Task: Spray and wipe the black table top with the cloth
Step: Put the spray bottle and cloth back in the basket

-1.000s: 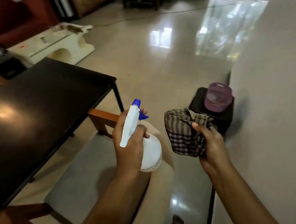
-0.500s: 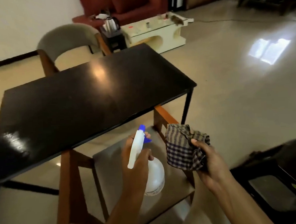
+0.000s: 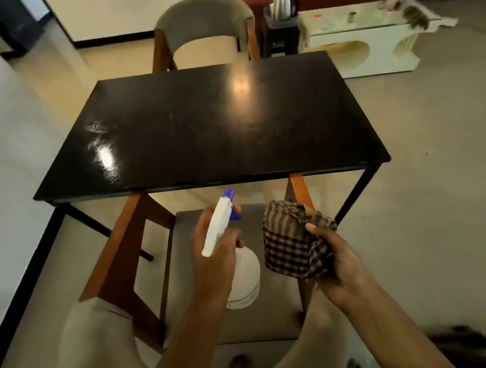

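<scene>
Gripping white plastic spray bottle (image 3: 245,271) in left hand (image 3: 214,255), brown checked cloth (image 3: 288,237) in right hand (image 3: 338,260); short of rectangular black counter (image 3: 205,124), mist may miss.

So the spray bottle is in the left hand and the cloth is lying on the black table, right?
No. The head view shows the cloth in the right hand, not on the black table. The spray bottle is in the left hand.
</scene>
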The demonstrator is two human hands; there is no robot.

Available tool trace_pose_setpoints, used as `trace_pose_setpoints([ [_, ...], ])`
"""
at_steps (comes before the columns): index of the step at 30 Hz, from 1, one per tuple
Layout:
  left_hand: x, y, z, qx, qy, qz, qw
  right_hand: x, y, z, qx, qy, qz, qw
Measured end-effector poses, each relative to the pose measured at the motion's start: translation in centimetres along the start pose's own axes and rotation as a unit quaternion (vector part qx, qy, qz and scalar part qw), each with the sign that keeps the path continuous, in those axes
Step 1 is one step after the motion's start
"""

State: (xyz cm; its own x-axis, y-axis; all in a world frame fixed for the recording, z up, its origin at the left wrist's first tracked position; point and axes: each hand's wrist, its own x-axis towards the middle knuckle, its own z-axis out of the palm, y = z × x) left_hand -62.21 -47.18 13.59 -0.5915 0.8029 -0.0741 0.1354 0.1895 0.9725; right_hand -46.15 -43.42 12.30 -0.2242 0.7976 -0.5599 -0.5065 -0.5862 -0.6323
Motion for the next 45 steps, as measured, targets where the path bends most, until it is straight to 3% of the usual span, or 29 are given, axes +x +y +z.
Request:
trace_pose_setpoints([
  [7, 4.5, 0.5, -2.6, -0.029, 0.079, 0.018, 0.996, 4.4, -1.0, 3.8, -0.047, -0.099, 0.033, 0.993],
  [13, 4.8, -1.3, -0.9, -0.043, 0.15, -0.032, 0.987, 9.4, -0.9, 4.8, -0.118, -0.138, 0.095, 0.979],
  [17, 4.4, -1.6, 3.5, -0.066, 0.247, -0.074, 0.964, 13.8, -1.0, 2.8, -0.127, -0.127, 0.166, 0.969],
  [22, 2.9, -2.1, 11.3, -0.021, 0.278, -0.062, 0.959, 18.2, -4.8, -3.9, -0.186, -0.121, 0.25, 0.942],
  [28, 4.8, -2.6, 22.2, 0.014, 0.18, -0.034, 0.983, 22.6, -14.3, -11.2, -0.19, -0.048, 0.24, 0.951],
  [36, 14.1, 0.0, 39.9, 0.002, -0.085, 0.017, 0.996, 28.9, -26.0, -21.5, -0.067, 0.115, 0.108, 0.985],
  [41, 21.1, 2.7, 51.6, -0.007, -0.266, 0.063, 0.962, 32.3, -32.7, -26.9, 0.045, 0.208, 0.008, 0.977],
  [45, 26.0, 5.7, 61.7, -0.028, -0.4, 0.094, 0.912, 34.1, -37.1, -29.8, 0.144, 0.294, -0.061, 0.943],
])
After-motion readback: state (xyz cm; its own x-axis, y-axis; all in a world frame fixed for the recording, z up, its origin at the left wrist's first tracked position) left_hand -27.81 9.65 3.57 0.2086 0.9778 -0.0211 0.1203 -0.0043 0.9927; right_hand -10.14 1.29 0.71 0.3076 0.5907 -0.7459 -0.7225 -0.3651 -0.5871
